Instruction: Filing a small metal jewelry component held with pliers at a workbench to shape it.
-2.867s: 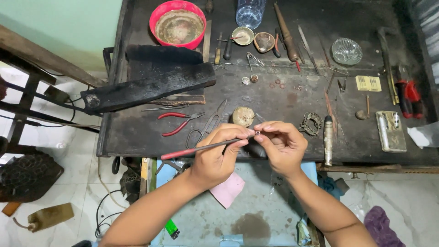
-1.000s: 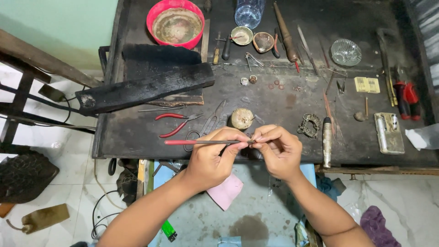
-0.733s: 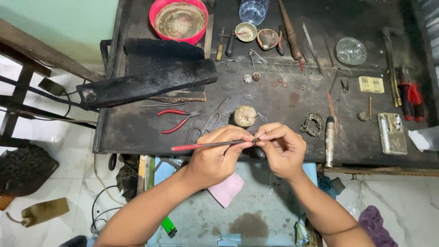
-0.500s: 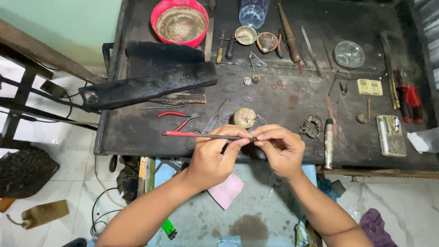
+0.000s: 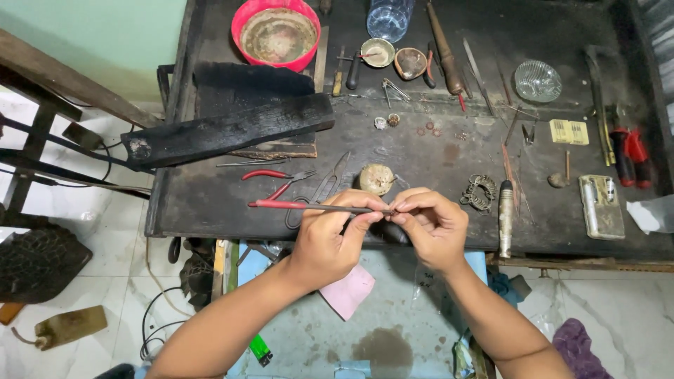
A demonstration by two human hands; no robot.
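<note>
Here, step in hand: fine filing or shaping of a tiny piece at the near edge of the dark workbench [image 5: 210, 203], as far as I can judge from the grip.
Left hand [image 5: 330, 242]: fingers curled and pressed around the thin red-handled tool [image 5: 309, 206], thumb and forefinger pinching its shaft close to the working tip.
Tool: lies nearly level, red handle pointing away to the left, tip meeting the other hand's fingertips just in front of the round cream-coloured lump [image 5: 376, 178].
Right hand [image 5: 435, 224]: thumb and forefinger pressed together on something very small at the tool's tip; the piece itself is too small to make out.
Landmark: the round cream-coloured lump sits on the bench just beyond both hands.
Left of the lump: red-handled pliers [image 5: 274, 181] and dark scissors-like tongs [image 5: 324, 188], both lying loose.
Right of the lump: a small cluster of metal rings [image 5: 479, 191], then a pale cylindrical handle [image 5: 505, 217] at the bench edge.
Far behind the lump: a red bowl [image 5: 276, 31] and a charred wooden block [image 5: 225, 130].
Next move calls for: short, steady strokes, a firm pinch on the piece, and both hands kept braced close together, in my judgement.
</note>
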